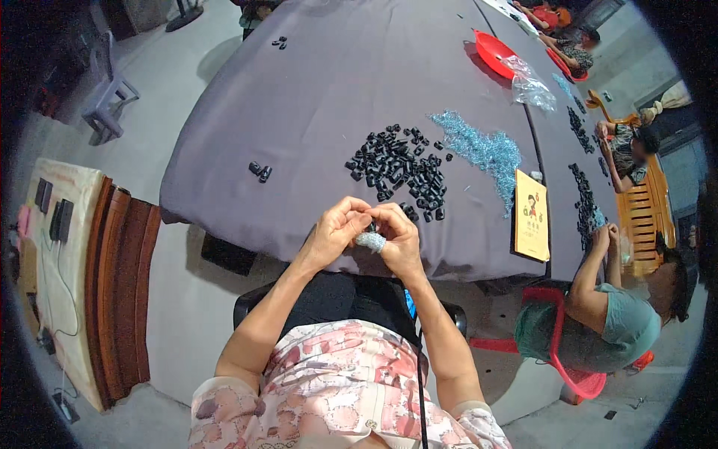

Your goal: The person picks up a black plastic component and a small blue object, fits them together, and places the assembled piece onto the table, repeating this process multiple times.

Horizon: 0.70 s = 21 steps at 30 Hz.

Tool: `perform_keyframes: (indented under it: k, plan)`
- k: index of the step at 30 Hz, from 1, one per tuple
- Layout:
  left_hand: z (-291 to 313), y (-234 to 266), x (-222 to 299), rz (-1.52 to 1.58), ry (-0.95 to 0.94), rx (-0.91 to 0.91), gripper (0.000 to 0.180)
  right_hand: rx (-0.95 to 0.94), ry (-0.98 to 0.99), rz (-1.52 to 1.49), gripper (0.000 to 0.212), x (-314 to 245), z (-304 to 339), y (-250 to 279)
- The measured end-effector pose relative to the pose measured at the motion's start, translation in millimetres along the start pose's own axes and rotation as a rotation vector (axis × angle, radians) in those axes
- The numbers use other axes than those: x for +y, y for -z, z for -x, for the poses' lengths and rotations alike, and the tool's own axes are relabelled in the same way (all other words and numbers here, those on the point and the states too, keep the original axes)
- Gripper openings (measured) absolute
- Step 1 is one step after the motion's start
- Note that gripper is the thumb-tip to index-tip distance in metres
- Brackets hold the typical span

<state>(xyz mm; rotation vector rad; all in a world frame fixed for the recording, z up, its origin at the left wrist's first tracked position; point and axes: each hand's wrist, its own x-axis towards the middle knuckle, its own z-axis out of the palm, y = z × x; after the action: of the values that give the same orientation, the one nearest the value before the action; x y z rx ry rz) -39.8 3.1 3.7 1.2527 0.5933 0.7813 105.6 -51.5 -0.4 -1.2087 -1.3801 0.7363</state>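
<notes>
Both my hands meet at the table's near edge, in front of my lap. With thumb and fingers pinched, my left hand [335, 232] touches the right hand's fingertips; what it pinches is hidden. My right hand [402, 243] curls round a small clump of pale, clear-bluish pieces [370, 241]. A dark bit shows between the fingertips, too small to make out fully. Just beyond my hands lies a heap of small glossy black plastic parts [389, 161]. Right of the heap spreads a pile of thin, clear-blue pieces [482, 146].
A yellow book [531, 217] lies right of the piles. Several black parts [260, 172] sit apart at left. Farther off are a red basin [493, 54] and a clear plastic bag [532, 91]. People work along the table's right side, one on a red chair [557, 329].
</notes>
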Motion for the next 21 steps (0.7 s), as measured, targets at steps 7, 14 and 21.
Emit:
perform_keyframes:
  k: [7, 14, 21]
  plan:
    - [1.4, 3.0, 3.1, -0.071, 0.079, -0.023, 0.021, 0.024, 0.045, 0.200, 0.027, -5.8, 1.7, -1.0]
    - [0.7, 1.0, 0.7, -0.008, 0.052, 0.017, 0.020, 0.075, 0.089, 0.210, 0.027, -7.0, 2.7, -6.6]
    - [-2.9, 7.0, -3.6, 0.059, 0.058, -0.027, 0.022, 0.035, 0.049, 0.082, 0.033, -4.5, 1.5, -5.1]
